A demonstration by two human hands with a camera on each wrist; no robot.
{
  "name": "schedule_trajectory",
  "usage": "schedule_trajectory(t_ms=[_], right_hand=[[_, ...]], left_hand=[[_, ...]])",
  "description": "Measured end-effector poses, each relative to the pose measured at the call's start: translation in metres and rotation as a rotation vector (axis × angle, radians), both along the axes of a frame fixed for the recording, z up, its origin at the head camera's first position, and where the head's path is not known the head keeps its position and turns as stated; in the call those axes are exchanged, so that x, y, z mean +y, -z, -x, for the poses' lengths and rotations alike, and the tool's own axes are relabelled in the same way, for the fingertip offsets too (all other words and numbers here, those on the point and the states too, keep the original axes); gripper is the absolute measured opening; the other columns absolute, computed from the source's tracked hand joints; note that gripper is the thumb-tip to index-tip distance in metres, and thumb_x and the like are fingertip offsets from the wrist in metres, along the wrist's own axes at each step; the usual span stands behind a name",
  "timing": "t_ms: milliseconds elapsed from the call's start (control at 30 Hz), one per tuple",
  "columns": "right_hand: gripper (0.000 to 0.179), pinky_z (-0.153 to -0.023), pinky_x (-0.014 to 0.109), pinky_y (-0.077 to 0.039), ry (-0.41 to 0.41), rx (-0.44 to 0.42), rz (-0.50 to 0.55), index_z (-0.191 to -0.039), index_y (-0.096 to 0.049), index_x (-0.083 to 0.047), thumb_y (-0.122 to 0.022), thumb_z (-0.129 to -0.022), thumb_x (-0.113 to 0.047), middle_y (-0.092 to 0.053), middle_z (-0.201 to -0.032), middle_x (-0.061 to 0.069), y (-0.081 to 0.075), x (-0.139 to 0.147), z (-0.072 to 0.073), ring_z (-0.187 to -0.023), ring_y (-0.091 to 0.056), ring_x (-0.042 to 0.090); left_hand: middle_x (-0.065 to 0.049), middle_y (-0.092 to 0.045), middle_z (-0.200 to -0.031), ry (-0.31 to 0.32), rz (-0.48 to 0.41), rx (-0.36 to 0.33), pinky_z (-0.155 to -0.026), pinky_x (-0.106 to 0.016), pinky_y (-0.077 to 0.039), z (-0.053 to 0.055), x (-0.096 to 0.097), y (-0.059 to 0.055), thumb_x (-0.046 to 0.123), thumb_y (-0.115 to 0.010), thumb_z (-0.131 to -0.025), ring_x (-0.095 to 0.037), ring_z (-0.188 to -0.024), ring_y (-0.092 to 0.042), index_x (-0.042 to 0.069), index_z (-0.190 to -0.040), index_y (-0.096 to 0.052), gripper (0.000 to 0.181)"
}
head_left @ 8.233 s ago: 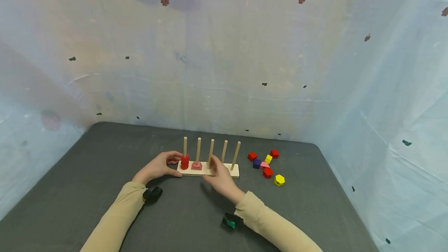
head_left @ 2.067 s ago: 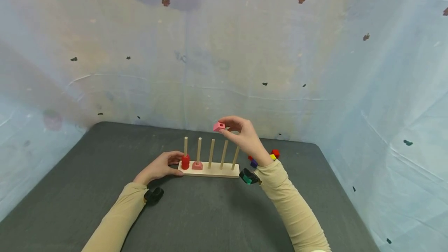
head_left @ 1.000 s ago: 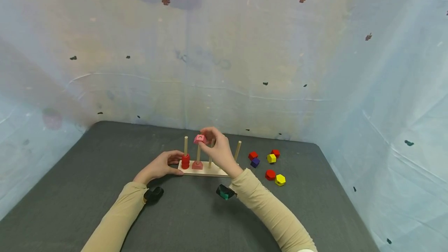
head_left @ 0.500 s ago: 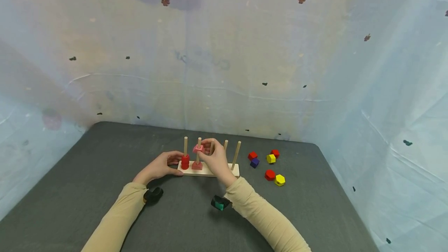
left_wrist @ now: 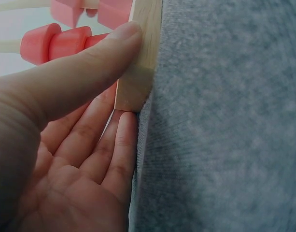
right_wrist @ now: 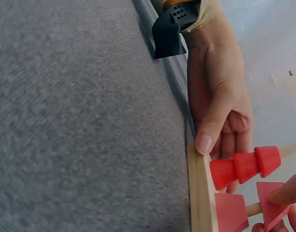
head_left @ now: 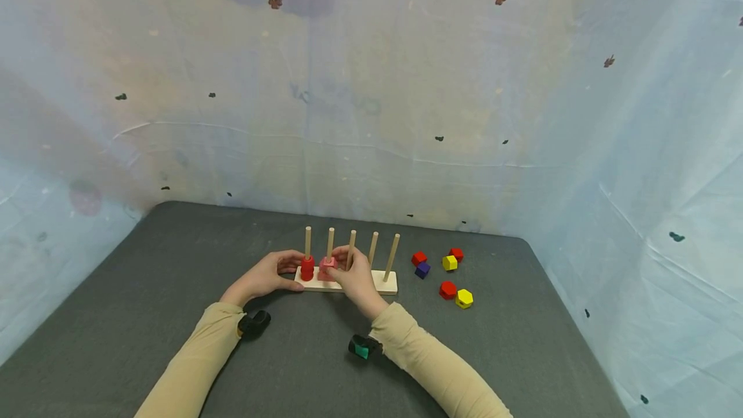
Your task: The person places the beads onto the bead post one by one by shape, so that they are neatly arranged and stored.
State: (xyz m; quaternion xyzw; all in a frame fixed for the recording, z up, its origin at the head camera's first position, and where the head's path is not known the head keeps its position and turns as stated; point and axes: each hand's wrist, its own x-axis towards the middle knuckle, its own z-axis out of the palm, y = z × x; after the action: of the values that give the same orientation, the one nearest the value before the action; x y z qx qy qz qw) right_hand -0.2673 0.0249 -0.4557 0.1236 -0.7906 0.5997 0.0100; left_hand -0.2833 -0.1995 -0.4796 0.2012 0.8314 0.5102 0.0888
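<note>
A wooden peg board (head_left: pixel 383 286) with several upright pegs lies on the dark cloth. My left hand (head_left: pixel 264 279) holds its left end, thumb (left_wrist: pixel 123 41) on the front edge and fingers round the far side. Stacked red pieces (head_left: pixel 306 268) sit on the leftmost peg, beside that hand. On the second peg, my right hand (head_left: pixel 358 284) pinches a pink block (right_wrist: pixel 269 200) threaded on it. Below it, a darker pink block (right_wrist: pixel 231 212) rests at the base; in the right wrist view a short bit of peg shows between the two.
Right of the board lie loose blocks: red ones (head_left: pixel 447 289), a dark blue one (head_left: pixel 422 270) and yellow ones (head_left: pixel 464 298). Pale patterned sheeting (head_left: pixel 371 115) hangs behind and beside the table (head_left: pixel 325 373).
My right hand has brought the pink block from the loose pile over to the second peg and slid it down the peg. My left hand stays on the board.
</note>
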Motion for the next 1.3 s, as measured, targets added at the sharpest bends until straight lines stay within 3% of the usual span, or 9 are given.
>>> schedule_trajectory(t_ms=[333,500,767,867,1000,1300], right_hand=[[0.027,-0.075,0.028,-0.049,-0.014,0.003,-0.005,-0.106,-0.06,-0.002,-0.07,-0.081,0.005,-0.062,-0.095,0.006,0.008,0.001,0.0,-0.087,-0.057,0.017],[0.028,-0.077,0.03,-0.048,-0.035,0.012,-0.003,-0.108,-0.059,0.002,-0.068,-0.082,0.007,-0.061,-0.1,0.013,0.005,0.002,-0.003,-0.092,-0.058,0.026],[0.032,-0.087,0.048,-0.047,-0.064,0.036,0.005,-0.114,-0.056,0.012,-0.062,-0.083,0.012,-0.058,-0.113,0.027,-0.026,0.008,-0.03,-0.106,-0.054,0.043],[0.035,-0.095,0.055,-0.043,-0.076,0.061,0.031,-0.117,-0.053,0.011,-0.06,-0.083,0.014,-0.056,-0.117,0.03,-0.029,0.013,-0.037,-0.112,-0.051,0.045],[0.043,-0.104,0.054,-0.036,-0.107,0.098,0.04,-0.125,-0.049,0.009,-0.06,-0.083,0.015,-0.052,-0.123,0.031,-0.028,0.021,-0.042,-0.121,-0.047,0.045],[0.06,-0.101,0.059,-0.035,-0.133,0.126,-0.069,-0.137,-0.036,0.012,-0.064,-0.084,0.01,-0.043,-0.135,0.032,-0.039,0.04,-0.065,-0.123,-0.043,0.048]], left_hand=[[-0.015,-0.058,-0.126,-0.01,-0.004,-0.008,-0.098,-0.048,-0.044,0.004,-0.001,0.007,0.019,-0.085,-0.071,-0.033,-0.115,-0.055,0.001,-0.13,-0.053,0.069],[-0.015,-0.059,-0.125,-0.01,-0.011,-0.01,-0.098,-0.049,-0.044,0.004,-0.001,0.006,0.02,-0.085,-0.071,-0.033,-0.116,-0.055,0.002,-0.13,-0.054,0.069],[-0.015,-0.058,-0.126,-0.024,-0.004,-0.027,-0.098,-0.048,-0.045,0.004,-0.001,0.007,0.02,-0.085,-0.071,-0.032,-0.115,-0.056,0.001,-0.131,-0.053,0.07],[-0.015,-0.058,-0.126,-0.027,0.003,-0.026,-0.098,-0.048,-0.044,0.004,0.0,0.007,0.02,-0.085,-0.071,-0.033,-0.115,-0.055,0.002,-0.131,-0.053,0.07],[-0.016,-0.057,-0.128,-0.033,0.013,-0.024,-0.099,-0.049,-0.044,0.004,0.0,0.006,0.02,-0.085,-0.071,-0.033,-0.116,-0.055,0.002,-0.131,-0.053,0.071],[-0.017,-0.057,-0.128,-0.054,0.025,-0.05,-0.099,-0.05,-0.043,0.005,0.0,0.007,0.02,-0.085,-0.072,-0.034,-0.116,-0.054,0.001,-0.132,-0.051,0.071]])
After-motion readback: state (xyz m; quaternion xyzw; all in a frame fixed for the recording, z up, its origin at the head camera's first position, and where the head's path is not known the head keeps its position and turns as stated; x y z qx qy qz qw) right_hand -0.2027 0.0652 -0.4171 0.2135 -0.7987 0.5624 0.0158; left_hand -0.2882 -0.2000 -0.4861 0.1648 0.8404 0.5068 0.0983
